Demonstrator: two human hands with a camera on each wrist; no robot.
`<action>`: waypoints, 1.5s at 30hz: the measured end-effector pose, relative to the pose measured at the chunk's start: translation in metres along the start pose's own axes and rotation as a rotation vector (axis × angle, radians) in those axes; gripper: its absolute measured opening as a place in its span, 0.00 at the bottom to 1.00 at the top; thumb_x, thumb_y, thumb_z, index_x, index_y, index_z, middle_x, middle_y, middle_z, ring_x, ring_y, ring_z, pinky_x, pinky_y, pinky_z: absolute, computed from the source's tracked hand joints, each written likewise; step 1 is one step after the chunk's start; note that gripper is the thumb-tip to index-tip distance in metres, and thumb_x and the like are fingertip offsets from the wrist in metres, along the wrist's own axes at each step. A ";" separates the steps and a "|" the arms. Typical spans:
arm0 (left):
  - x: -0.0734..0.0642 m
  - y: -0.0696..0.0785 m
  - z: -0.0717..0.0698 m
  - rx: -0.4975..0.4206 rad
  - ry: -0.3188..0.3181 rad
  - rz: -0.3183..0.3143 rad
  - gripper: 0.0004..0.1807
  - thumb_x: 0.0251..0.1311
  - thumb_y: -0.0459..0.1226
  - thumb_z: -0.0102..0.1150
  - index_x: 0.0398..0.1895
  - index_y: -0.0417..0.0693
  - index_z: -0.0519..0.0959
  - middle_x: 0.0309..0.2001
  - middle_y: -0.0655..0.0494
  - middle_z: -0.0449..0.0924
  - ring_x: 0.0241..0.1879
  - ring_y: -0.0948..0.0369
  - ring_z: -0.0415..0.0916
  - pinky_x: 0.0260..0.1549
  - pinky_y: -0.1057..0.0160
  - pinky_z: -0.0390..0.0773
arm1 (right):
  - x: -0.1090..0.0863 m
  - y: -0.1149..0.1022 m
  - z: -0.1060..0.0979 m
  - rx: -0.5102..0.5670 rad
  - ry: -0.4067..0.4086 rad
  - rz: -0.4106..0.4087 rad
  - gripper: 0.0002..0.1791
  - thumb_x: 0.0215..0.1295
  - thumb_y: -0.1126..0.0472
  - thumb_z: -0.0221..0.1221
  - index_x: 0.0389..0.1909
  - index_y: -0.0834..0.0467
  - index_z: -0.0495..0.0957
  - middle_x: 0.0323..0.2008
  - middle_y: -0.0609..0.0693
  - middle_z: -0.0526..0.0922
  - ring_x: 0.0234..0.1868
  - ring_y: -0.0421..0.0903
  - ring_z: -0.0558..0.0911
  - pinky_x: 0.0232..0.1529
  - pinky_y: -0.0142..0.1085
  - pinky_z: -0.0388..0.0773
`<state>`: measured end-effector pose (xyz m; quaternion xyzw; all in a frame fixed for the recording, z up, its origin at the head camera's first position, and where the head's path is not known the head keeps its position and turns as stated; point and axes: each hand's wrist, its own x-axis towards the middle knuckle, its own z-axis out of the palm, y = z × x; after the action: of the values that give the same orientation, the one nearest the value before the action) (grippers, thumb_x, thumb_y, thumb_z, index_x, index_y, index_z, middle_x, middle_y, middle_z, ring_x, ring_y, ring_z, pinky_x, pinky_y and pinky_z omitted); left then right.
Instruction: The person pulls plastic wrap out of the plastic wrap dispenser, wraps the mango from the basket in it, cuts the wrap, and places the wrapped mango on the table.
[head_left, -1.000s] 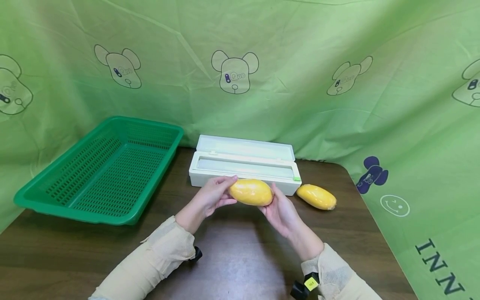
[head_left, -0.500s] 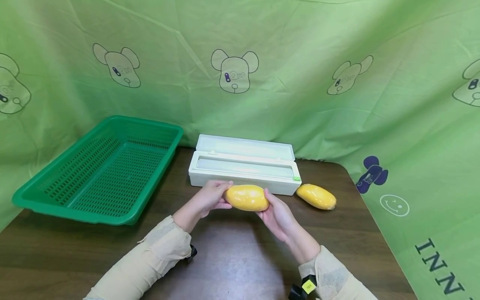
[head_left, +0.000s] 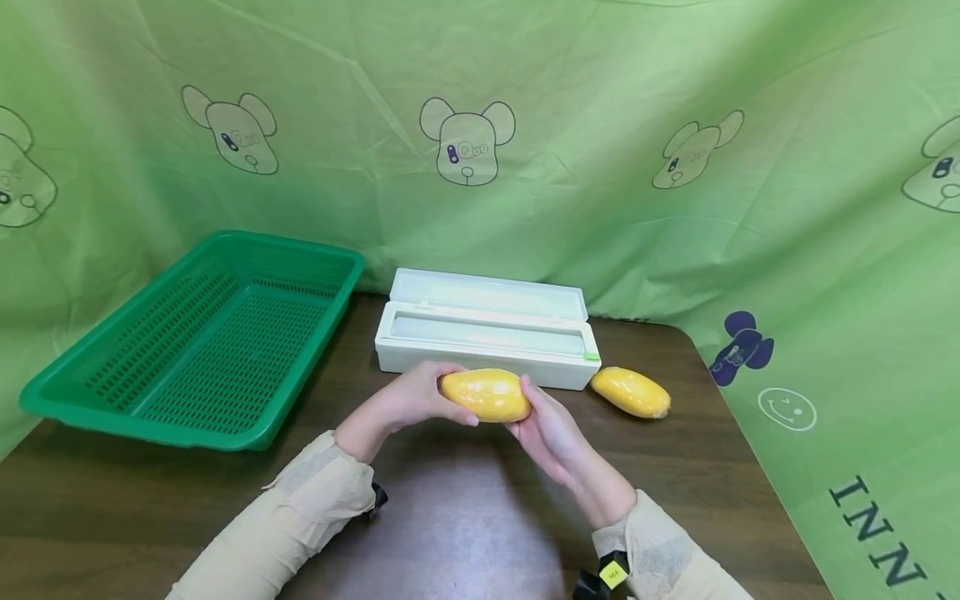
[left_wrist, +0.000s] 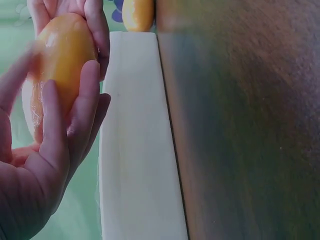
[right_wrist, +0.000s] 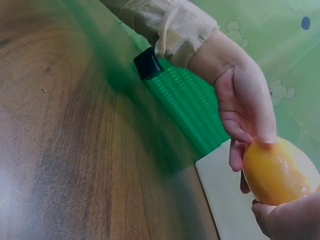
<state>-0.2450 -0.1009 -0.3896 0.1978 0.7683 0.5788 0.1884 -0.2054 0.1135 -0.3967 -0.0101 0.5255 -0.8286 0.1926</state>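
Observation:
A glossy yellow oblong fruit [head_left: 486,395] with a shiny, film-like surface is held in the air between both hands, in front of a white box. My left hand [head_left: 408,400] grips its left end, thumb on the near side. The right hand [head_left: 553,439] holds the opposite end, thumb on top. In the left wrist view, spread fingers of the left hand [left_wrist: 40,165] lie along the fruit [left_wrist: 62,55]. The right wrist view has the left hand [right_wrist: 245,95] reaching down onto the fruit [right_wrist: 280,175], while part of the right hand [right_wrist: 295,217] supports it from below.
The long white cling film dispenser [head_left: 487,362] stands behind the hands, lid raised, with a green slider [head_left: 592,357] at its right end. A second yellow fruit [head_left: 632,392] lies right of it. A green perforated basket [head_left: 315,367] sits at left on the wooden table [head_left: 705,492].
The fruit has moved slightly left and nearer. My left hand has shifted its grip, its thumb now further along the near side; the right hand has followed with the fruit.

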 end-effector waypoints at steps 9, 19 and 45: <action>-0.002 0.000 -0.002 -0.018 -0.073 0.026 0.29 0.51 0.24 0.74 0.56 0.25 0.73 0.35 0.47 0.81 0.28 0.57 0.79 0.34 0.56 0.82 | 0.000 -0.003 -0.003 0.001 -0.050 0.040 0.31 0.85 0.53 0.31 0.75 0.73 0.46 0.72 0.62 0.55 0.74 0.51 0.57 0.75 0.41 0.53; -0.007 0.002 -0.004 0.062 -0.177 0.018 0.30 0.59 0.22 0.66 0.61 0.27 0.62 0.30 0.50 0.73 0.24 0.60 0.70 0.30 0.61 0.74 | -0.002 -0.008 -0.018 -0.039 -0.216 0.036 0.28 0.78 0.63 0.42 0.72 0.73 0.50 0.62 0.54 0.67 0.62 0.42 0.71 0.66 0.32 0.66; -0.009 0.010 -0.007 0.168 -0.246 -0.081 0.27 0.64 0.30 0.67 0.57 0.34 0.61 0.30 0.53 0.69 0.17 0.61 0.62 0.21 0.67 0.68 | 0.000 -0.002 -0.032 -0.106 -0.298 0.029 0.20 0.77 0.63 0.54 0.63 0.66 0.64 0.53 0.49 0.77 0.54 0.41 0.77 0.62 0.33 0.71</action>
<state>-0.2401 -0.1094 -0.3779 0.2512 0.7926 0.4756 0.2872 -0.2129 0.1420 -0.4093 -0.1356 0.5341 -0.7863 0.2795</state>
